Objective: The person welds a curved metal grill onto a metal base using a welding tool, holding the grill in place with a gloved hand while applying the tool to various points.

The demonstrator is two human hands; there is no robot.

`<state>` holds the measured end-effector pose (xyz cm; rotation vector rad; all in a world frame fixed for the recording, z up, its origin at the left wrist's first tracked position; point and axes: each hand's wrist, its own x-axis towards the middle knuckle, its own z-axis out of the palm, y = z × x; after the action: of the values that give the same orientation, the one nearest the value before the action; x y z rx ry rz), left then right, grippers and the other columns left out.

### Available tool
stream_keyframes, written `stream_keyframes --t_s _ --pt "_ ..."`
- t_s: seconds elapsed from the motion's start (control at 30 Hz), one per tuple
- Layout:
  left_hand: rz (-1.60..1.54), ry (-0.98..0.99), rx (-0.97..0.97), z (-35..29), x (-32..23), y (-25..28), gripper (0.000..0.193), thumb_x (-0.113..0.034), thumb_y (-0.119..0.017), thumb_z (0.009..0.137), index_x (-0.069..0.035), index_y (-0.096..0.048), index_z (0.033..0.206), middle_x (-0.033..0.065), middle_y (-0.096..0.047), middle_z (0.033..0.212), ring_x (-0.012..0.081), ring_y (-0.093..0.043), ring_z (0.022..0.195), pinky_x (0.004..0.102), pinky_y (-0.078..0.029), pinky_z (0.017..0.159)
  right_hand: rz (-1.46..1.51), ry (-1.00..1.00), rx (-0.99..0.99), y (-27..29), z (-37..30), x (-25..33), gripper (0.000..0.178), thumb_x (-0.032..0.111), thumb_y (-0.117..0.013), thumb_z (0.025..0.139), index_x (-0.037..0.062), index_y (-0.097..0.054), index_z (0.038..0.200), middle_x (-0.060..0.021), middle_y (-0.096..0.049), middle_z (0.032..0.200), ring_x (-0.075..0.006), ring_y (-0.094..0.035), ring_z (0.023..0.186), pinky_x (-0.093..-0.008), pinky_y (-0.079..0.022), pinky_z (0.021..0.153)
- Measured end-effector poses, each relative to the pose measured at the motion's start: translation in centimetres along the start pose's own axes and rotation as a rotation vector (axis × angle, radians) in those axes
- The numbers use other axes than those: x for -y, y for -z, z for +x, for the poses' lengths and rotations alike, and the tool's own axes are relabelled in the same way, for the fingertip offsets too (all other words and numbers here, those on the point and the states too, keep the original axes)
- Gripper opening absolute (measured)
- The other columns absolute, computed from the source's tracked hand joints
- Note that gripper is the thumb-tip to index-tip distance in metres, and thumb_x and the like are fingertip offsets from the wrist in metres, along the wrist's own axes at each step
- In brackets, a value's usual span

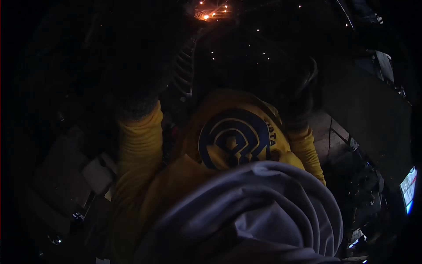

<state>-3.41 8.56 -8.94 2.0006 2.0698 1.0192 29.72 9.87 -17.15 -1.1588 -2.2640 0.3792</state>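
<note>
Deep shadow covers most of the view. My left hand [145, 83], in a dark glove with a knitted grey cuff, reaches forward from a yellow sleeve [140, 136]; its fingers vanish in the dark. Beside it runs a row of curved metal ribs [183, 72], like a coil or slotted frame. On the other side, my right hand [301, 99] is also gloved and barely visible, near a curved shiny dark piece [311, 72] that could be a cable or hose. What either hand holds is hidden. Orange glowing sparks [211, 14] light a small patch at the far edge, ahead of both hands.
Small bright specks are scattered beyond my hands. A large dark flat panel [365, 105] stands at the right. Pale boxy shapes [99, 174] lie at the lower left, and dim clutter [369, 189] fills the lower right. Grey draped cloth [272, 211] covers my upper chest.
</note>
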Motion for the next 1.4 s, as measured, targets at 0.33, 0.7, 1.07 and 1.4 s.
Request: stream_keyframes --t_s 0.33,0.7,1.07,1.4 --pt "0.098 -0.158 -0.008 -0.2 0.2 -0.2 0.038 -0.019 -0.057 0.105 -0.004 -0.056 0.14 0.0121 -0.06 0.14 0.0271 -0.059 0.128 0.0344 -0.047 0.107 0.151 -0.245 0.07 -1.7 -4.5 -0.9 0.047 0.031 -0.073 0.093 -0.0002 -0.058 0.124 -0.0103 -0.074 0.099 -0.0239 -0.074 0.093 -0.0355 -0.057 0.083" --pt "0.089 0.146 0.01 -1.3 0.4 -0.1 0.04 -0.03 -0.063 0.102 -0.005 -0.062 0.134 0.0146 -0.064 0.134 0.0292 -0.062 0.122 0.0386 -0.048 0.102 0.133 -0.164 0.159 -0.9 -2.3 -0.3 0.048 0.039 -0.078 0.089 0.0017 -0.061 0.113 -0.0072 -0.075 0.093 -0.0214 -0.074 0.088 -0.0336 -0.056 0.081" --pt "0.037 0.095 -0.021 -1.1 1.5 -0.2 0.045 -0.036 -0.065 0.1 -0.005 -0.063 0.133 0.0149 -0.065 0.132 0.0287 -0.063 0.119 0.039 -0.048 0.101 0.326 -0.363 0.152 -1.6 -3.4 -0.5 0.052 0.045 -0.079 0.087 0.0023 -0.061 0.11 -0.0077 -0.073 0.089 -0.0208 -0.073 0.081 -0.0332 -0.056 0.077" --pt "-0.044 0.055 -0.051 -1.4 2.4 0.4 0.049 -0.04 -0.065 0.099 -0.005 -0.062 0.134 0.0151 -0.065 0.131 0.0292 -0.063 0.117 0.0389 -0.048 0.101 0.252 -0.204 0.129 -1.7 -2.1 -0.4 0.051 0.034 -0.079 0.088 -0.0002 -0.057 0.119 -0.0097 -0.071 0.095 -0.021 -0.071 0.083 -0.035 -0.057 0.075"
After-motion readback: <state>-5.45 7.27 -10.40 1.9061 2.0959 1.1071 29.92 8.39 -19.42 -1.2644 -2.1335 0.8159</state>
